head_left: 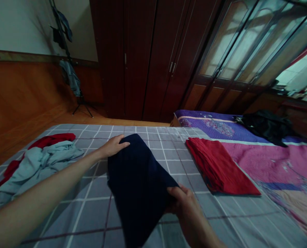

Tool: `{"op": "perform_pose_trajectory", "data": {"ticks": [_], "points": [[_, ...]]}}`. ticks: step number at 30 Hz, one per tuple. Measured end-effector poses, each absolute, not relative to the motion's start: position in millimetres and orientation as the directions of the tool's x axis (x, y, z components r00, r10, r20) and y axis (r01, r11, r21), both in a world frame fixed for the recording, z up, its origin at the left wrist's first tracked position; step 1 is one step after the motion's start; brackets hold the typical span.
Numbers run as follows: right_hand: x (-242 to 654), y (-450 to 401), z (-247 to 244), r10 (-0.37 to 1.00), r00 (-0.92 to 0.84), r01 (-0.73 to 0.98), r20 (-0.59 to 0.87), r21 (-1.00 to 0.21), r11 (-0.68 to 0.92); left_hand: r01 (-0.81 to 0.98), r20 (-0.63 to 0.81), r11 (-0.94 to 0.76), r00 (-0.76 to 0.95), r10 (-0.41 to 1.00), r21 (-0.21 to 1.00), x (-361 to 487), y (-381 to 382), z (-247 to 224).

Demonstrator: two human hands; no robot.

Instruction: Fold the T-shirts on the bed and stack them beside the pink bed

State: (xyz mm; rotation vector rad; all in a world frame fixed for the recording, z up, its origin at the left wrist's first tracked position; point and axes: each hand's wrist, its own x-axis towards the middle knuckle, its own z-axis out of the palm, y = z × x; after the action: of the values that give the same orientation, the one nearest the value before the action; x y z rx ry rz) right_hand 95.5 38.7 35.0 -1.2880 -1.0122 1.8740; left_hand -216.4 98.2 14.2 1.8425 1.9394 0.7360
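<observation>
A dark navy cloth is stretched between my two hands above the grey checked bedsheet. My left hand grips its upper left edge, thumb on top and the other fingers partly behind the cloth. At the cloth's right corner, my right hand pinches the fabric between thumb and fingers. Right of the cloth lies a folded red stack. On the left side of the bed, a crumpled light grey-blue garment rests over red fabric.
Beyond the bed stand dark wardrobes. A coat stand with clothes is at the back left. Another bed with a purple and pink cover adjoins on the right, with a black garment on it.
</observation>
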Motion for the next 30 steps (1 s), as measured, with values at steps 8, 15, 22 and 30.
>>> {"op": "perform_pose_trajectory", "data": {"ticks": [8, 15, 22, 30], "points": [[123, 47, 0, 0.834, -0.213, -0.009, -0.509, -0.852, -0.523, 0.811, -0.067, 0.124, -0.105, 0.992, 0.572, -194, 110, -11], [108, 53, -7, 0.952, -0.177, 0.103, -0.25, -0.966, -0.235, 0.789, -0.047, 0.086, -0.072, 0.996, 0.608, -190, 106, -1], [136, 38, 14, 0.976, -0.173, -0.144, -0.134, -0.976, -0.16, 0.426, -0.029, 0.057, -0.073, 0.997, 0.903, -156, 113, 28], [214, 51, 64, 0.995, 0.057, -0.265, -0.087, -0.962, -0.069, 0.101, 0.067, -0.083, 0.149, 0.987, 0.991, -62, 177, 71]]}}
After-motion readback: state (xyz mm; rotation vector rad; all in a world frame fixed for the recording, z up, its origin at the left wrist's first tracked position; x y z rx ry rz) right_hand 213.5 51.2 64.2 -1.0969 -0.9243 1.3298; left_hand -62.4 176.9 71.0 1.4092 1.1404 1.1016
